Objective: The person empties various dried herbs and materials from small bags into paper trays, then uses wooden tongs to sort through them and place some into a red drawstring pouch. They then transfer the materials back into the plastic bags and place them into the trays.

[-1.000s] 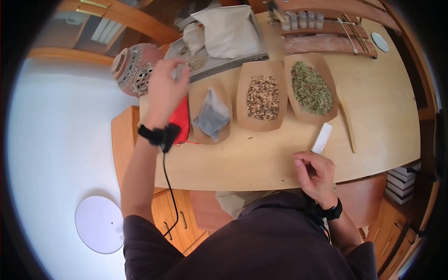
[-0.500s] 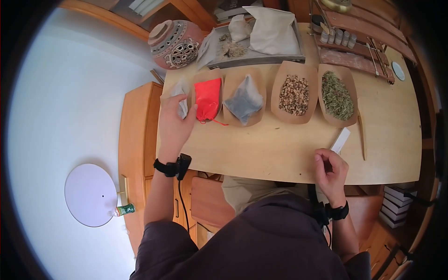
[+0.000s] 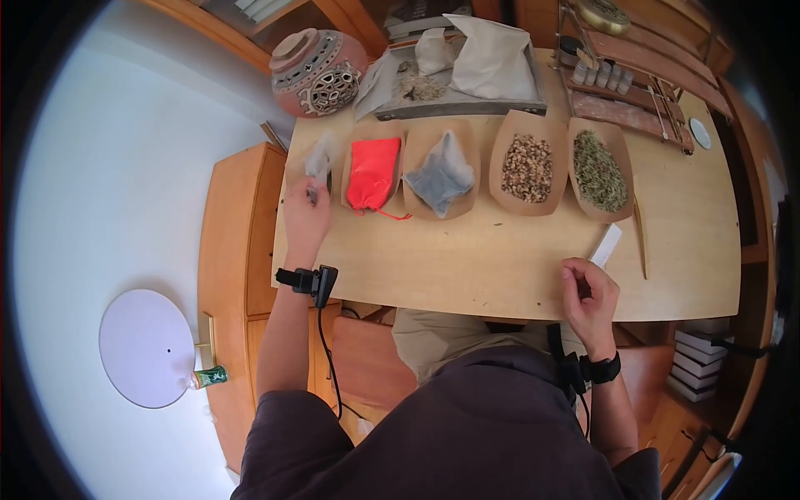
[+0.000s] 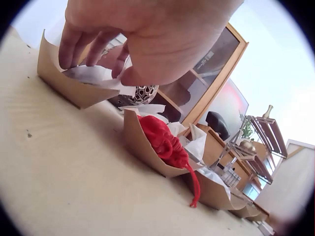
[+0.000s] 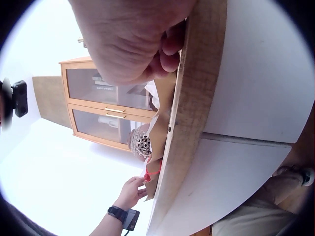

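In the head view my left hand (image 3: 307,217) is at the near end of the leftmost paper tray (image 3: 291,171). Its thumb and fingers pinch the near end of a translucent white bag (image 3: 317,157) lying in that tray. The left wrist view shows the fingers (image 4: 93,51) bent down into the tray over the bag. To the right lies a red drawstring pouch (image 3: 374,171) in its own paper tray, the cord trailing over the rim. My right hand (image 3: 592,296) rests by the table's front edge, loosely curled and holding nothing, close to a small white box (image 3: 606,247).
Further right are trays with a dark-filled sachet (image 3: 442,173), brown chopped pieces (image 3: 527,169) and green dried herb (image 3: 600,171). A thin wooden stick (image 3: 641,237) lies beyond. Behind stand a pierced clay pot (image 3: 321,73), a grey tray (image 3: 467,108) with cloth bags and a wooden rack (image 3: 617,104).
My left hand came down from up near the pot to the leftmost tray, then drew nearer its front end as the fingers closed on the bag. My right hand stays by the table edge.
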`<state>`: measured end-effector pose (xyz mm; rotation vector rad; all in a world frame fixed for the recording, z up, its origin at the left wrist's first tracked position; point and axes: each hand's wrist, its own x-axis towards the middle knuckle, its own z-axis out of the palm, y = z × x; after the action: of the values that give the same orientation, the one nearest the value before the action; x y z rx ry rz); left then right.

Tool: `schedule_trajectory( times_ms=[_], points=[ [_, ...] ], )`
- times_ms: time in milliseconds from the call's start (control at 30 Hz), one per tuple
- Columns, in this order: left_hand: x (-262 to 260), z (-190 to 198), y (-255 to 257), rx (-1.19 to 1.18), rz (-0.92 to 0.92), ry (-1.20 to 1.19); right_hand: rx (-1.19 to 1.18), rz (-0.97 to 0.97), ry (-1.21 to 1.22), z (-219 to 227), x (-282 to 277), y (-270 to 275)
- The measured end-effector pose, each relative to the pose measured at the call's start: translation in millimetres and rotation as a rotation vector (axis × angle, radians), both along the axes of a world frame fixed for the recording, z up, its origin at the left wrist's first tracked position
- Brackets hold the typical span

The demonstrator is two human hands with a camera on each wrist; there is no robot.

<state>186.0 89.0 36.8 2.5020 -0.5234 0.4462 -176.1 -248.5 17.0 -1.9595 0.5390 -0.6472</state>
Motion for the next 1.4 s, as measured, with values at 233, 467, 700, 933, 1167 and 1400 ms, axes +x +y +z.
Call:
schedule_trajectory(
  times_ms=[233,467,700,933,1167,1400],
  points=[
    [0.6,17.0,11.0,-0.4,0.047,-0.132,-0.06,0.013,0.022,-2.9,1.9,-0.5],
    [-25.8,53.0,3.6,-0.579,0.035,-0.138,0.082,-0.004,0.019,-5.1,0.7,-0.4],
    [-129.9,60.0,-54.2,-0.736,-0.26,0.261,0.631,0.298,-0.013,30.9,38.0,38.2],
    [-200.2,52.2,-107.2,-0.931,-0.672,0.681,1.278,0.468,-0.192,34.3,63.2,55.6],
    [-170.8,50.9,-71.2,-0.634,-0.539,0.499,1.335,0.362,-0.344,31.8,52.2,37.5],
    [-58.1,5.8,29.8,-0.21,0.296,-0.026,1.424,0.281,-0.271,26.5,36.4,25.6]
  ],
)
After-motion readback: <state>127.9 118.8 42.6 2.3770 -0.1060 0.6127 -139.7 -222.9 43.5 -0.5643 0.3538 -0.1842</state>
